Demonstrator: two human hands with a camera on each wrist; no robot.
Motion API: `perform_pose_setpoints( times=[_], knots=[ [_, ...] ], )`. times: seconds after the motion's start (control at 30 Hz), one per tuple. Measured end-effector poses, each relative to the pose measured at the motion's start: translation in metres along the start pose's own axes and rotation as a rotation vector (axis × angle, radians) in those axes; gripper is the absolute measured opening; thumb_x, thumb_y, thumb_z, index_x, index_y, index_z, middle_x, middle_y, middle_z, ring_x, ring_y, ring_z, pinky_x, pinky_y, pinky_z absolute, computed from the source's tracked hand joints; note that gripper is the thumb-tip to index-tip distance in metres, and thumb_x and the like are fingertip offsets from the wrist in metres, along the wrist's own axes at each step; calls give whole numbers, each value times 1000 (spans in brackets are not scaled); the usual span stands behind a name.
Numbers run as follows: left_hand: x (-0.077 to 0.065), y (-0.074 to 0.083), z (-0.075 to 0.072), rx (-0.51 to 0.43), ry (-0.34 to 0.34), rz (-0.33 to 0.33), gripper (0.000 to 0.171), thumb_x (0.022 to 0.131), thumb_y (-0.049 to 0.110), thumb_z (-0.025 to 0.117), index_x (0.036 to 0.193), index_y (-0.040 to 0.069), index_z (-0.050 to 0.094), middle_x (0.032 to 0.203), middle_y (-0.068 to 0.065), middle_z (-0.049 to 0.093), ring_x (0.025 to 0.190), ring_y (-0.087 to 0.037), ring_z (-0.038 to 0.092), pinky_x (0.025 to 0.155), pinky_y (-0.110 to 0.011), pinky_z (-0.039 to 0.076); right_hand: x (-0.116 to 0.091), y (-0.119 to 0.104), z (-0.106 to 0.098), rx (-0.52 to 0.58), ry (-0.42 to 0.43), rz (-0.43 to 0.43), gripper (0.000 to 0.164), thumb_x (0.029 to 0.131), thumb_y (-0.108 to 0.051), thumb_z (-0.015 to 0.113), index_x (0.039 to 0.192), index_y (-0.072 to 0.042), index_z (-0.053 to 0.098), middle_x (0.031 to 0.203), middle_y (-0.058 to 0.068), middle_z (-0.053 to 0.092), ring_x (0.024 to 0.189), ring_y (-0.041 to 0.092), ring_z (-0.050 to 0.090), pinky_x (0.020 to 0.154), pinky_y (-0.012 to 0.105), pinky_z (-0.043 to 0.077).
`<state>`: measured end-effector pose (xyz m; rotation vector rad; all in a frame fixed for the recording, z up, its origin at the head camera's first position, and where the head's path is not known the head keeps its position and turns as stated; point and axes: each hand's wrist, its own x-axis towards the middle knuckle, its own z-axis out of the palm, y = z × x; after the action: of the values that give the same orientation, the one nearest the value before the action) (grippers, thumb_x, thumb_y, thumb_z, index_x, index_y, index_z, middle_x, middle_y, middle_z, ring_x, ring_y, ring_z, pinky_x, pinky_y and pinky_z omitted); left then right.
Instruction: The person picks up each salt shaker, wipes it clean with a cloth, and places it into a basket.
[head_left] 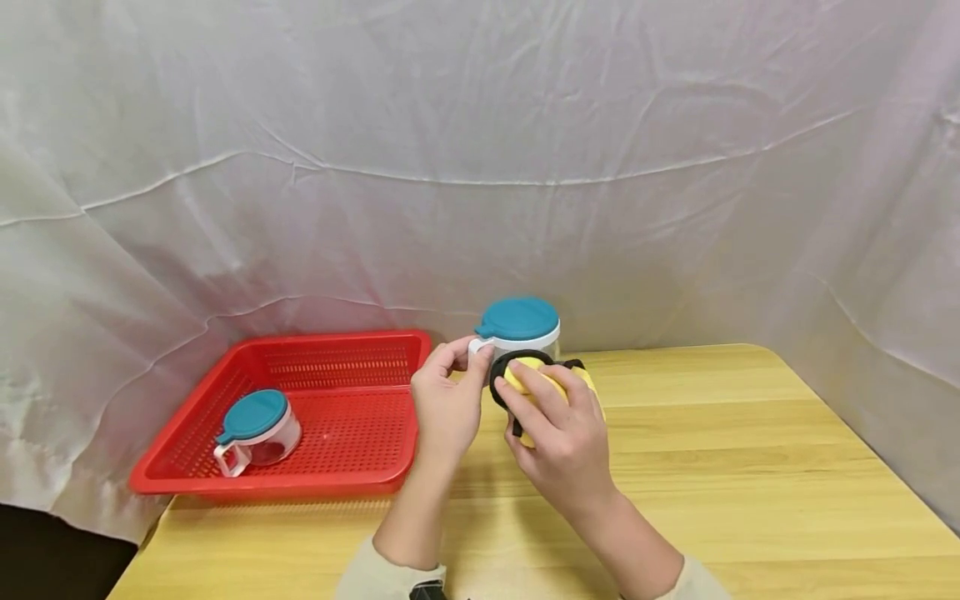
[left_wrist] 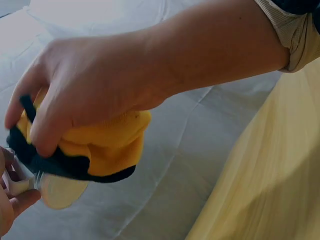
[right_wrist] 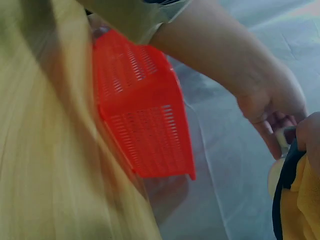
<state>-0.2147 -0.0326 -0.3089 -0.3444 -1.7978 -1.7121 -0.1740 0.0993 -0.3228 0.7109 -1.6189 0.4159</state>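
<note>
A clear jar with a blue lid (head_left: pixel 519 319) and a white handle is held up above the table by my left hand (head_left: pixel 448 404), which pinches the handle. My right hand (head_left: pixel 567 437) grips a bunched yellow cloth (left_wrist: pixel 112 145) with black edging against the jar's near side. The cloth and fingers hide much of the jar's body. In the left wrist view, the jar's pale round base (left_wrist: pixel 62 191) shows below the cloth. The right wrist view catches my left hand (right_wrist: pixel 272 107) on the handle, with the cloth at the right edge.
A red perforated basket (head_left: pixel 345 483) stands on the left of the wooden table (head_left: pixel 720 467). Inside it, a second blue-lidded jar (head_left: pixel 257 425) with a white handle sits at the left. Grey-white fabric (head_left: pixel 480 125) hangs behind the table and along its sides.
</note>
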Motion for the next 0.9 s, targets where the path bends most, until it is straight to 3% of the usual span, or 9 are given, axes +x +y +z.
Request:
perform_pose_setpoints(
  times=[0.13, 0.3, 0.4, 0.53, 0.7, 0.8, 0.9],
  knots=[
    [-1, 17, -1, 26, 2, 34, 14, 84, 12, 71, 91, 0, 72, 77, -10, 63, 72, -18, 58, 58, -22, 53, -3, 0, 1, -8, -43, 1, 43, 63, -3, 68, 105, -9, 72, 111, 7, 67, 98, 36, 56, 80, 45, 49],
    [1, 31, -8, 29, -4, 18, 14, 84, 5, 69, 95, -4, 70, 79, -15, 64, 73, -18, 57, 60, -19, 51, 1, 9, -3, 99, 13, 74, 36, 69, -4, 65, 104, -4, 71, 111, 14, 65, 96, 37, 56, 84, 41, 49],
    [4, 31, -12, 4, -40, -35, 17, 84, 4, 69, 98, -4, 69, 82, -16, 65, 73, -14, 56, 61, -17, 49, 6, 11, -12, 224, 59, 251, 35, 71, -1, 66, 106, 0, 69, 113, 19, 63, 101, 34, 56, 90, 28, 49],
    [7, 28, -18, -54, -115, -82, 19, 84, 5, 69, 101, -4, 69, 85, -18, 65, 73, -10, 56, 63, -17, 50, 18, 9, -28, 393, 48, 601, 42, 74, 8, 66, 115, 4, 62, 119, 19, 58, 112, 21, 54, 89, 15, 48],
    [12, 20, -25, -84, -201, -28, 19, 84, 7, 69, 100, -2, 69, 84, -14, 63, 76, -12, 57, 63, -19, 49, 12, 26, -35, 588, -32, 991, 45, 84, 0, 64, 127, -13, 58, 121, 8, 56, 98, 15, 60, 75, 20, 55],
    [14, 24, -30, -89, -264, -11, 18, 84, 4, 69, 100, -3, 69, 84, -10, 62, 77, -13, 56, 62, -19, 48, 9, 37, -37, 736, -49, 1104, 43, 88, -1, 59, 129, -15, 56, 122, 8, 54, 95, 20, 62, 73, 24, 57],
    [15, 25, -34, -89, -313, -25, 19, 83, 3, 69, 101, -2, 69, 85, -8, 62, 78, -13, 57, 61, -19, 49, 12, 41, -40, 842, -62, 1132, 43, 88, 3, 55, 129, -10, 55, 127, 10, 51, 100, 20, 61, 79, 26, 56]
  ],
)
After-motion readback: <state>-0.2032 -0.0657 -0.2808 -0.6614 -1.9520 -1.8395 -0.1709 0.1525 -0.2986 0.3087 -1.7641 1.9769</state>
